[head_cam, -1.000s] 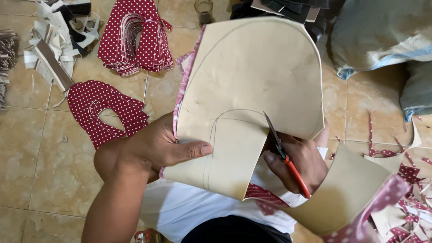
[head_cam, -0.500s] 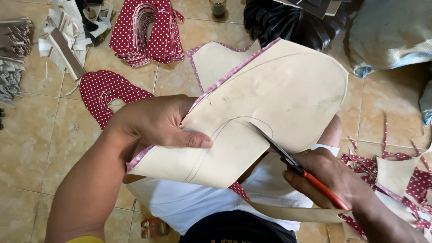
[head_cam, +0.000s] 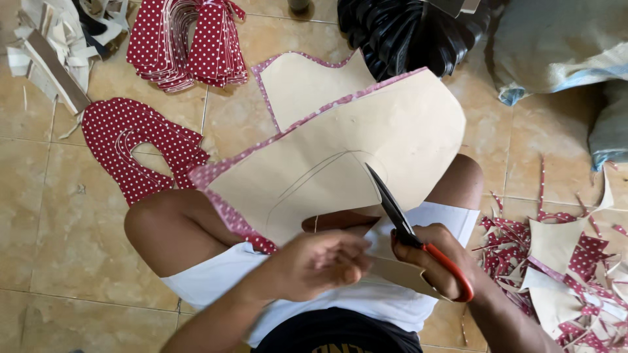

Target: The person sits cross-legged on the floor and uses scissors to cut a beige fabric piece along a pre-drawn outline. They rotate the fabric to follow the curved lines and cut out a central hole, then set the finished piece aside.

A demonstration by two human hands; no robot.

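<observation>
A large beige sheet (head_cam: 366, 147) backed with red polka-dot fabric lies across my knees, with a curved pencil outline drawn on it. My right hand (head_cam: 439, 261) grips red-handled scissors (head_cam: 399, 216), whose dark blades point up into the sheet along the drawn line. My left hand (head_cam: 317, 265) hovers at the sheet's near edge over my lap, blurred, fingers curled close to the material; a firm grip cannot be made out. A second beige piece (head_cam: 307, 82) with a dotted rim lies behind the sheet.
Cut red dotted shoe-shaped pieces lie on the tiled floor at left (head_cam: 140, 147), with a stack of them behind (head_cam: 190, 42). Offcut scraps (head_cam: 562, 261) pile up at right. Black items (head_cam: 412, 29) and sacks (head_cam: 562, 46) sit behind; pale strips (head_cam: 52, 46) at far left.
My left hand has left the sheet's upper left face and dropped to its near edge. The sheet has turned and sunk onto my knees. The scissors have stayed in the cut.
</observation>
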